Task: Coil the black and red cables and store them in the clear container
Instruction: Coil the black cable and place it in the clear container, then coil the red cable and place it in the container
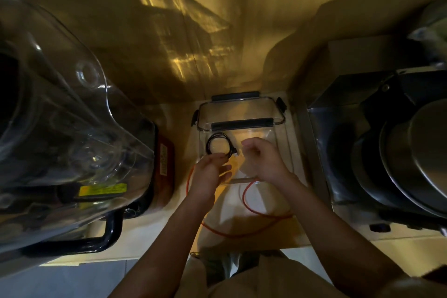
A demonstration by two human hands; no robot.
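Observation:
The black cable [217, 146], wound into a small round coil, hangs over the inside of the clear container [283, 150]. My left hand [210, 172] pinches the coil's near edge between thumb and fingers. My right hand [262, 159] hovers just right of the coil over the container. Its fingers are curled, and I cannot tell whether they touch the cable's short loose end. The red cable [244, 197] lies uncoiled in wide loops on the counter in front of the container, passing under both forearms.
The container's clear lid [242, 113], with black clips, leans behind it against the wall. A large blender with a clear jug [72, 109] fills the left side. A metal appliance with stacked pans [399, 152] stands on the right. The counter edge runs just below the red loops.

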